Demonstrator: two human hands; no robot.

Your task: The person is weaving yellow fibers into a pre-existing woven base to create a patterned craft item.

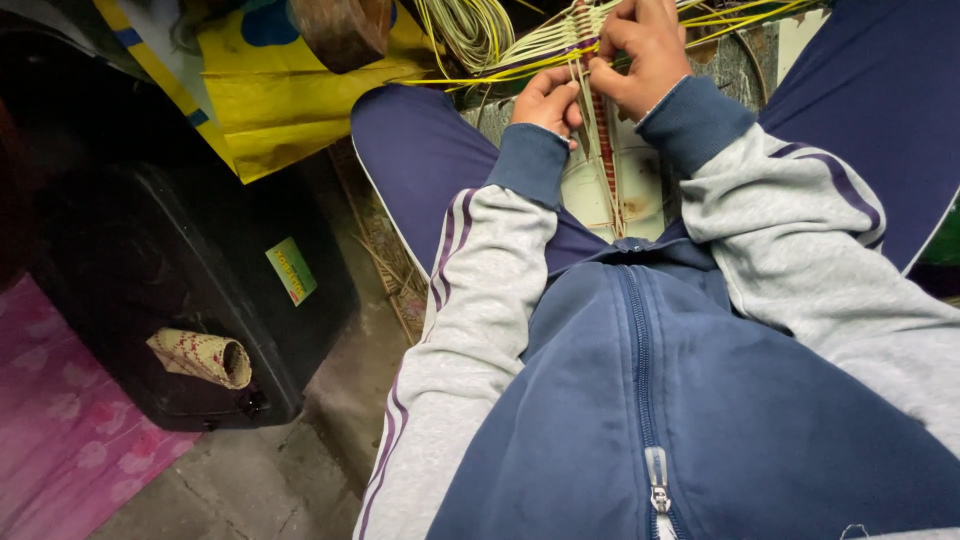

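1. Lower left of frame: a pink patterned cloth (55, 430) lies on the grey concrete floor (270, 480).
2. Left centre: a large black plastic case (170, 280) stands on the floor, with a small green-and-yellow sticker (291, 270) on its side. A rolled strip of pale woven mat with red flecks (200, 357) rests against its lower face.
3. Upper left: a yellow plastic sack with blue print (270, 90) leans behind the case; a brown wooden block (345, 30) sits just above it.
4. Top centre: a loose bundle of pale yellow-green straw strands (470, 30) fans out toward the hands.
5. Upper centre: the left hand (547, 100), fingers curled, pinches thin strands beside a narrow woven band of pale straw with a red stripe (605, 150), which runs down between the knees.
6. Just right of it: the right hand (645, 50) is closed over the top of the same band, fingers pressed on the crossing strands.
7. Lower centre and right: grey sleeves with blue cuffs and a blue zipped jacket (700, 420) fill the frame.
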